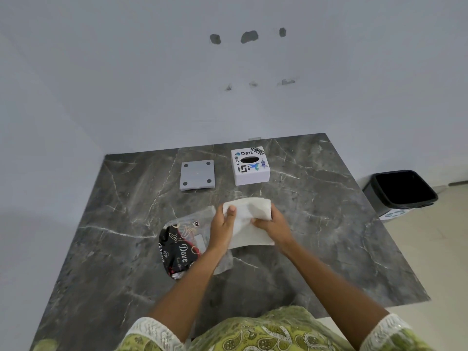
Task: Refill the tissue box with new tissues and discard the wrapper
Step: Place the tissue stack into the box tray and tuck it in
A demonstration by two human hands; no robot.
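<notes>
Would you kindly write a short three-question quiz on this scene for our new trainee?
1. True or false: both hands grip the tissue stack.
2. Where does the wrapper lie? A) in the bin B) on the table, beside the left hand C) on the box
3. Fill in: the grey base plate lies to the ____ of the box in this view.

Key:
1. True: the left hand and right hand both hold it above the table.
2. B; the bin stands on the floor to the right.
3. left
</notes>
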